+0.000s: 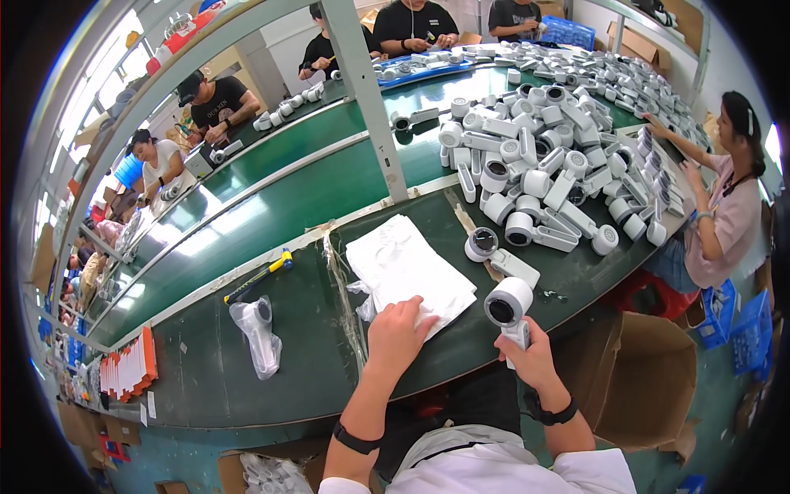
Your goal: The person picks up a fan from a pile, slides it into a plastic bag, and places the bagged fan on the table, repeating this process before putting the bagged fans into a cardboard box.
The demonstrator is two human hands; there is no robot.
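My right hand [531, 356] is wrapped round the handle of a white hair-dryer-shaped device [509, 300], its thick round head up and a dark opening toward the left. My left hand [397, 333] lies on the near edge of a stack of white plastic bags [401, 259], fingers and thumb apart. Just beyond the held device, another one [514, 267] lies on the dark green worktable [313, 362] with its dark round face up. Off to the left a similar device [257, 336] rests inside a clear bag.
A large heap of the devices [547, 144] covers the right back. A yellow-and-dark tool [259, 276] and orange-edged cartons [130, 369] lie left. A metal post [366, 99] rises beyond the bags. An open cardboard box [646, 379] stands right, near a seated person [724, 206]. Others work across the green conveyor belt [247, 218].
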